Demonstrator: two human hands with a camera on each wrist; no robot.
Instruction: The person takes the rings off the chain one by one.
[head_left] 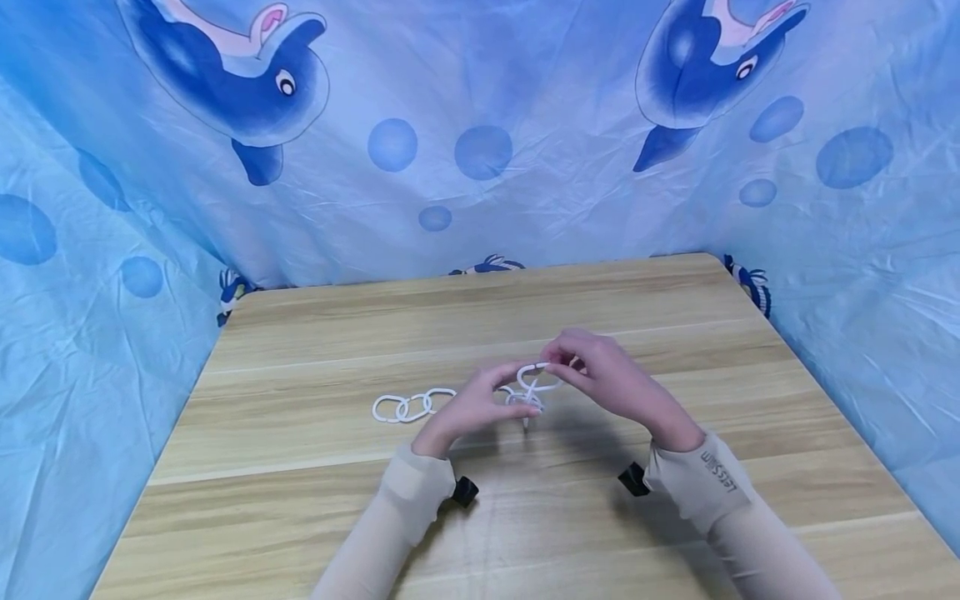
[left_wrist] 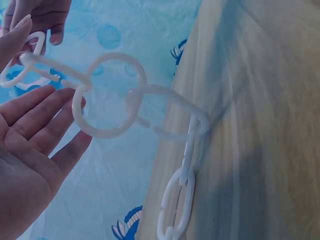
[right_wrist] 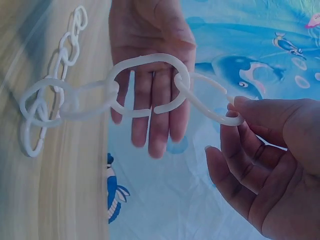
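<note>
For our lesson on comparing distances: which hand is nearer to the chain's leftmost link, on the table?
Left. The left hand is to the right of the leftmost link, apart from it; the right hand is farther right, beyond the left hand.

Blue cloth [head_left: 555, 217] (creased, printed with dolphins [head_left: 232, 96] and bubbles [head_left: 483, 152]) hangs behind and beside a wood-grain table [head_left: 315, 333]; soft shadows [head_left: 596, 446] cross it.

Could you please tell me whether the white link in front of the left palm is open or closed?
Open: the right wrist view shows the white link with a gap between its ends, along the lower side.
</note>
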